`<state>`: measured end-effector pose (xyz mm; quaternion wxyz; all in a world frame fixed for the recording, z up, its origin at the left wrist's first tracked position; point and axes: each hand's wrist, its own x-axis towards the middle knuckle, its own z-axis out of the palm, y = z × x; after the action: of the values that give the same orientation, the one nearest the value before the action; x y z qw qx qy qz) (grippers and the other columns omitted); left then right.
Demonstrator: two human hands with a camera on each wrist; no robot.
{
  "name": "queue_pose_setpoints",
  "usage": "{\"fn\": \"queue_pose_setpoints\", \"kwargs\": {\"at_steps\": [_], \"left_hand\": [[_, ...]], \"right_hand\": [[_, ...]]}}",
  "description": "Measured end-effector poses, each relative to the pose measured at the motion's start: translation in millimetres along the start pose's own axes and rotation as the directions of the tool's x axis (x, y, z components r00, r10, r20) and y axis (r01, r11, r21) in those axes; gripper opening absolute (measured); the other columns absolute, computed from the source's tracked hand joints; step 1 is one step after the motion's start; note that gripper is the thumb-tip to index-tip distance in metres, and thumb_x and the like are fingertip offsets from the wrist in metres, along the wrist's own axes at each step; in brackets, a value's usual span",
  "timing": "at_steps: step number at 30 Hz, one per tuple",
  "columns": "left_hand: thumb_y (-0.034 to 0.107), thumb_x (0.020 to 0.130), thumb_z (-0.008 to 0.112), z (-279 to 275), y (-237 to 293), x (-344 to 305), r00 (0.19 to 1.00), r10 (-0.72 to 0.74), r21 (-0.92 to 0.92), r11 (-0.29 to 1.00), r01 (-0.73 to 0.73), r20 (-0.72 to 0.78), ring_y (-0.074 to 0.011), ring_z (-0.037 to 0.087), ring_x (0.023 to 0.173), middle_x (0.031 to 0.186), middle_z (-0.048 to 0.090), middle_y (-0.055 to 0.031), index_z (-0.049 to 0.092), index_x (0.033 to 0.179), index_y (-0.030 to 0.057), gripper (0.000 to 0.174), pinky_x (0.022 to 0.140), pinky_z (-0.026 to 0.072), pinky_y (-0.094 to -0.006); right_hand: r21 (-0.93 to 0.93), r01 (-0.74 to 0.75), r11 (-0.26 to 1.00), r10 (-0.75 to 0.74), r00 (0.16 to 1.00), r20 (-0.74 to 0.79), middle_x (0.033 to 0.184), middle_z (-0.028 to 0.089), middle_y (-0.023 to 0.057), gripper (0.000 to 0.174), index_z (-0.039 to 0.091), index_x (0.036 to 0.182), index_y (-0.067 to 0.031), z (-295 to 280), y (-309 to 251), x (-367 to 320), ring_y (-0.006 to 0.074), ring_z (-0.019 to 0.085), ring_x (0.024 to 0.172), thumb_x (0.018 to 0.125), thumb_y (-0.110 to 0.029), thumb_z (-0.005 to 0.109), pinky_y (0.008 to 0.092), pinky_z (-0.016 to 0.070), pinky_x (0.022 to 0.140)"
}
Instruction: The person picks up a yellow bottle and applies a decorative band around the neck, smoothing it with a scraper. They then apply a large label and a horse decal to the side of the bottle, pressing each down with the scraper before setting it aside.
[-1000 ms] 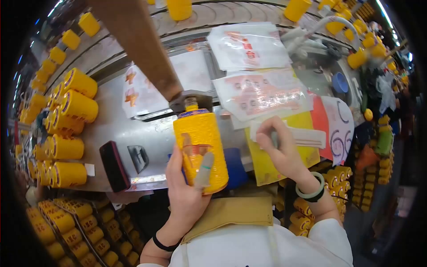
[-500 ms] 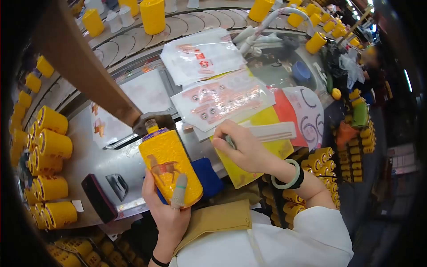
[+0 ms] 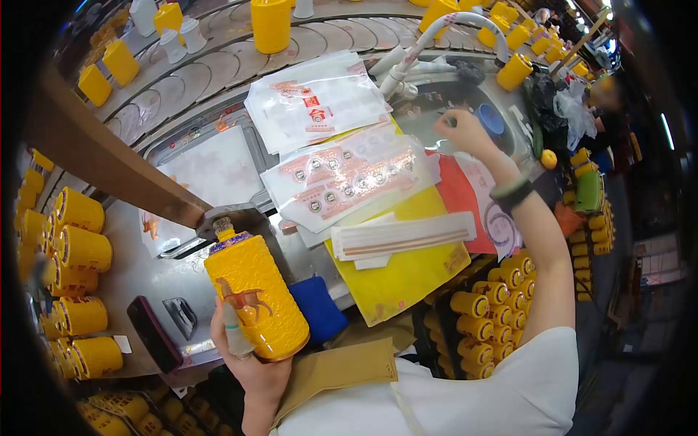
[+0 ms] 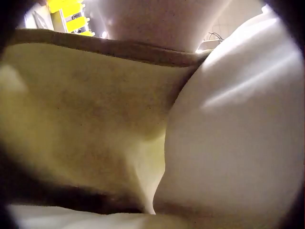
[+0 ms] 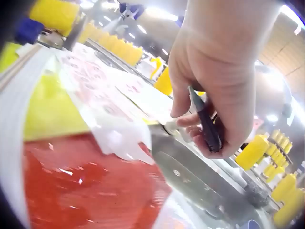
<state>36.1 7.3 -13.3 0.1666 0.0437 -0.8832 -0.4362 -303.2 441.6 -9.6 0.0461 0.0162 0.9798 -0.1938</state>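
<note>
In the head view my left hand [image 3: 254, 367] grips the lower part of a yellow textured bottle [image 3: 269, 312] with a brown horse picture. A pale cover sits on one finger. The bottle's glass neck [image 3: 223, 228] touches a metal bracket [image 3: 231, 214] at the end of a brown bar. My right hand [image 3: 469, 134] is over the sink, curled. The right wrist view shows that hand [image 5: 217, 90] pinching a small dark tool [image 5: 208, 126] with a grey pointed tip. Tan and white cloth fills most of the left wrist view; the left hand is hidden there.
Plastic-covered printed sheets [image 3: 349, 178] and white strips [image 3: 407, 236] lie mid-table, over a yellow sheet [image 3: 407, 283]. Behind the bottle is a blue cloth [image 3: 318, 309]. A phone [image 3: 153, 334] lies left, near stacked yellow bottles [image 3: 85, 248]. A faucet [image 3: 396, 76] and blue bowl [image 3: 490, 118] are right.
My right hand has moved from above the yellow sheet, forward and right, to over the sink. The left hand still grips the bottle, which appears lower and farther left as the head view shifted.
</note>
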Motion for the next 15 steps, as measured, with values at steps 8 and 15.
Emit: {"fn": "queue_pose_setpoints", "kwargs": {"at_steps": [8, 15], "left_hand": [[0.013, 0.067, 0.097, 2, 3, -5, 0.996, -0.090, 0.037, 0.995, 0.090, -0.008, -0.0304, 0.050, 0.136, 0.146, 0.043, -0.0129, 0.034, 0.157, -0.0010, 0.111, 0.116, 0.0397, -0.0399], [0.014, 0.068, 0.097, -2, 8, -1, 0.998, -0.066, 0.164, 0.984, 0.064, 0.006, -0.0325, 0.050, 0.136, 0.148, 0.041, -0.0149, 0.034, 0.158, -0.0022, 0.111, 0.115, 0.0408, -0.0410]], "right_hand": [[-0.373, 0.019, 0.928, -0.001, 0.999, 0.048, 0.127, 0.068, 0.0210, 0.038, 0.073, 0.128, -0.0175, 57, 59, 147, 0.0383, 0.065, 0.124, 0.091, -0.028, 0.075, 0.0497, 0.0521, 0.104], [-0.440, 0.050, 0.896, 0.025, 0.987, 0.161, 0.133, 0.065, 0.0215, 0.043, 0.070, 0.134, -0.0180, 64, 66, 163, 0.0425, 0.064, 0.124, 0.092, -0.028, 0.073, 0.0531, 0.0529, 0.104]]}}
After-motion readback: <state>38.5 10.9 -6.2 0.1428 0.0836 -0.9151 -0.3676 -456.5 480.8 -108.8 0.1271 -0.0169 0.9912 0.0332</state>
